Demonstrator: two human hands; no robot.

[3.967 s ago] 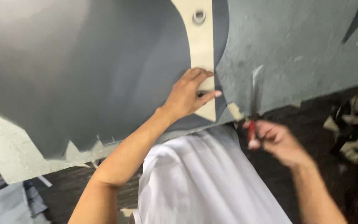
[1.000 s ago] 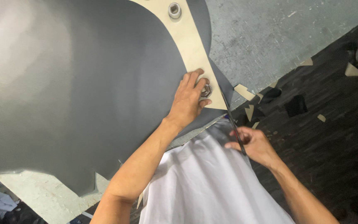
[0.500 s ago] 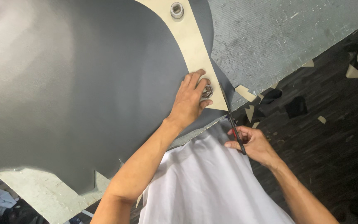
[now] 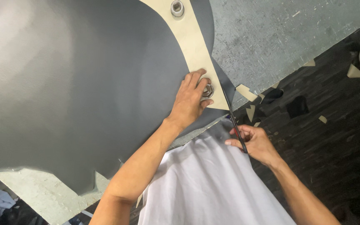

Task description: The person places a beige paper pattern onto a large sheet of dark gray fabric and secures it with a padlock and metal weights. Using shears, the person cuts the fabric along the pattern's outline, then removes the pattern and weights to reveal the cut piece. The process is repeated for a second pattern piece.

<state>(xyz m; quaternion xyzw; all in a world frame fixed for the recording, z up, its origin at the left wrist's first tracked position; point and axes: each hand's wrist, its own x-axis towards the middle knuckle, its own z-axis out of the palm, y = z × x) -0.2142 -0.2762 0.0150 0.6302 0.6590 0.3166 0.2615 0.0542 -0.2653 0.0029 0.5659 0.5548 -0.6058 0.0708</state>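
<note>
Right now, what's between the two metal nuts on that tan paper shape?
In the head view, only bare tan template lies between the top nut and the lower nut. The left hand presses on the lower one.

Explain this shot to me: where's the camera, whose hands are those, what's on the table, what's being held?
There is no machine here: one camera sits on a person's head and looks down at their own bare arms. On the grey worktable lies a big dark grey sheet, with a curved cream template on top, weighted by a metal nut. The left hand presses the template's lower end, beside a second nut. The right hand grips scissors, blades pointing up along the template's edge. Offcuts litter the table's edge and the dark floor.
</note>
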